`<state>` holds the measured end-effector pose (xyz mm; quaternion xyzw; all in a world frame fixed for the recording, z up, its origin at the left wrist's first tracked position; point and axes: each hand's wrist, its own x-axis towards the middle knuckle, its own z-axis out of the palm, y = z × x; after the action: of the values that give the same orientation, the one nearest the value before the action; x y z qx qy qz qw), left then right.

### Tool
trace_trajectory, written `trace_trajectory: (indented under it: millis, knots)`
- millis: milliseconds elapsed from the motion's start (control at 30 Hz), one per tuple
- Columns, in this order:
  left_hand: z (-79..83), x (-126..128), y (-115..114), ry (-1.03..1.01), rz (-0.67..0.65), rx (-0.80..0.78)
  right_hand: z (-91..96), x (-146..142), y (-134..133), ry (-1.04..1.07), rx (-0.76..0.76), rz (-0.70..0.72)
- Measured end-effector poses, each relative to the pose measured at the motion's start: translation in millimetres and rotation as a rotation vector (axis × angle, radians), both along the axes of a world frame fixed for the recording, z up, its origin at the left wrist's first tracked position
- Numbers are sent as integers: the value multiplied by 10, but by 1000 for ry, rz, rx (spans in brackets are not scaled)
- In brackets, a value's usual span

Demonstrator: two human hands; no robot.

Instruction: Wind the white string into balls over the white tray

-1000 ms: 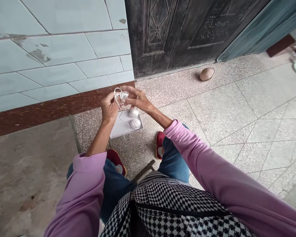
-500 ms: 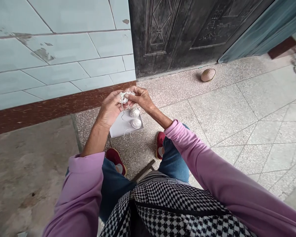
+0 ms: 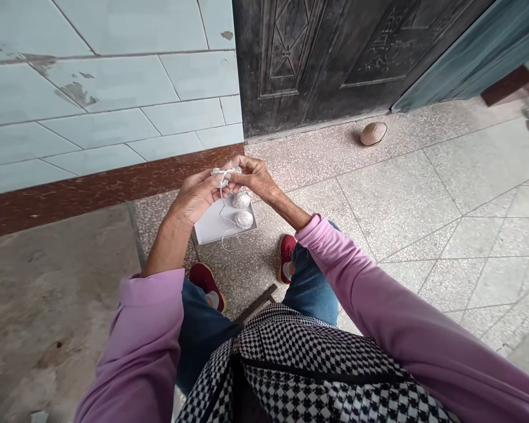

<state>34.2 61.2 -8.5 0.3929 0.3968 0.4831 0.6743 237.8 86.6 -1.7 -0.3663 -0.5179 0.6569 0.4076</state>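
My left hand (image 3: 196, 195) and my right hand (image 3: 251, 174) meet in front of me, fingertips pinched on a small bundle of white thread (image 3: 223, 174). A strand hangs from it toward the floor. Below the hands a white sheet (image 3: 211, 226) lies on the speckled floor with two small balls of white thread, one (image 3: 241, 200) above the other (image 3: 244, 220). Both forearms are bare, with pink sleeves pushed up.
A pale tiled wall (image 3: 106, 106) with a red-brown base strip runs on the left. A dark carved door (image 3: 326, 53) stands ahead, with a brown rounded object (image 3: 372, 133) on the floor before it. My red shoes (image 3: 207, 285) rest on the terrazzo; a checked garment covers my lap.
The hands have come together: a second ago the left hand held a loose loop of thread apart from the right; now both pinch the bundle closely.
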Motion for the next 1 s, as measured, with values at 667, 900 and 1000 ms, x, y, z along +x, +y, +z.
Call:
trace_trajectory:
  millis: [667,900,1000]
  knots:
    - [-100,6,147,468,388,223,-63,-83,-282,-48,-290,45]
    - [-155,6,168,489,447,169,-69,-116,-439,-555,215,46]
    - [-130,18,145,470,387,144,2,-32,-378,-756,343,120]
